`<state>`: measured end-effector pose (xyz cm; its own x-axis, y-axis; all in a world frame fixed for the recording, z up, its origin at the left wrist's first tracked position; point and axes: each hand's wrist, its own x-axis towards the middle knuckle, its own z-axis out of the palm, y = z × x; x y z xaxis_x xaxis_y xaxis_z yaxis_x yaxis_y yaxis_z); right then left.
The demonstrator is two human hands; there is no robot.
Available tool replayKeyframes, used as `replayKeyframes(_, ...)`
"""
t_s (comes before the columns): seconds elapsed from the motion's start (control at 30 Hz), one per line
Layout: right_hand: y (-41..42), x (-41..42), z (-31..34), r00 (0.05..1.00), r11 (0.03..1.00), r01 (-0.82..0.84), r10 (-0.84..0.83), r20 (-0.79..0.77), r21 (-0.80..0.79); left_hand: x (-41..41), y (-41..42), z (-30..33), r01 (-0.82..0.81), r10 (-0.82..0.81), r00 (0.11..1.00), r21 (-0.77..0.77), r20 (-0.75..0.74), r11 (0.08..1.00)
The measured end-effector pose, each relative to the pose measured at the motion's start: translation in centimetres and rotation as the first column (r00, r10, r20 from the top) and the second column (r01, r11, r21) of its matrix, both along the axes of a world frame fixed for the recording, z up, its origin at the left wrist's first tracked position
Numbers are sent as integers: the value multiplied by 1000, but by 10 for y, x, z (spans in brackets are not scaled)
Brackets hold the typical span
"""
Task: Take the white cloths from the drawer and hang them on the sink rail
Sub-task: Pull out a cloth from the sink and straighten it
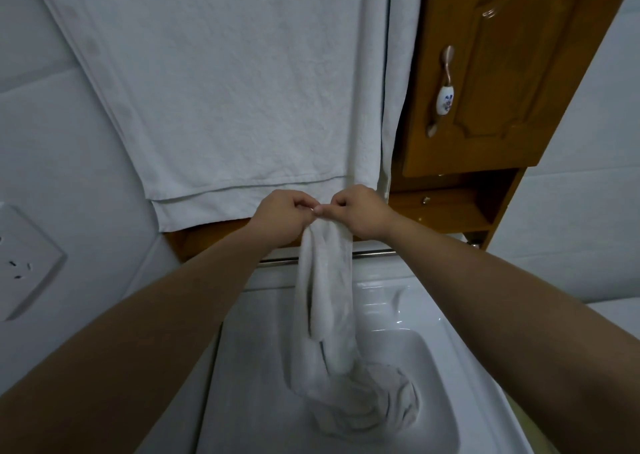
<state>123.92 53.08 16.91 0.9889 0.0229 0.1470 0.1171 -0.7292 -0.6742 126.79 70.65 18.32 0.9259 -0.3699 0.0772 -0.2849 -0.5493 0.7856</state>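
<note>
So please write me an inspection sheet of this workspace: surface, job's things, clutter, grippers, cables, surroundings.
Surface: glossy white sink basin, looks dry.
Job's things: long white cloth held up by one end, its lower end heaped in the basin; thin metal rail behind it, crossed in view by the cloth.
Clutter: nothing seen.
Grippers: left hand and right hand both pinch the cloth's top.
Cables: nothing seen.
Surroundings: large white towel hanging above; brown wooden cabinet door; white wall socket.

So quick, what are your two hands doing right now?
Left hand: closed, fingers pinching the top of the white cloth.
Right hand: closed, pinching the same cloth beside the left hand.
</note>
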Motion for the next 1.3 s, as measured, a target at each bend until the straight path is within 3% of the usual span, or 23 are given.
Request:
replayKeyframes(0.1,2,1,1,1000,999,-13,13,-2,-44,-1,-4,1,3,-5,999,51,35,999)
replayKeyframes(0.17,2,1,2,1000,999,-9,9,10,-35,-5,-7,-3,71,-81,995,174,50,982)
replayKeyframes(0.23,2,0,4,1000,1000,-2,2,18,-12,-10,-8,-9,182,-179,983,250,-34,951)
replayKeyframes(0.3,2,-1,6,1000,1000,7,-7,11,5,-17,-11,-13,280,-248,945,135,-214,950)
replayKeyframes(0.33,3,-2,7,1000,1000,11,-11,10,13,-18,-13,-13,266,-247,929,33,-276,963)
replayKeyframes(0.4,6,-3,9,999,999,21,-22,32,29,-21,-17,-9,182,-198,943,-85,-267,980)
replayKeyframes(0.53,8,-3,12,998,998,26,-29,61,60,-23,-22,-4,99,-97,985,7,-145,995)
replayKeyframes(0.67,8,-6,5,995,986,63,-75,70,153,-23,-18,-6,121,-121,981,-9,-149,993)
replayKeyframes(0.83,14,-13,0,994,900,25,-67,81,435,-21,-13,-3,-57,11,979,-225,-201,973)
replayKeyframes(0.97,19,-13,-8,996,865,-18,-30,88,502,-17,-9,4,-197,78,946,-369,-315,908)
replayKeyframes(1.03,20,-12,-10,997,843,-14,-31,74,537,-15,-5,4,-211,81,938,-372,-337,904)
replayKeyframes(1.17,19,-15,-15,1000,802,11,-15,1,597,-6,2,4,-252,180,954,-313,-240,916)
replayKeyframes(1.3,20,-22,-26,999,793,39,-17,-43,608,-2,7,8,-301,213,932,-296,-293,907)
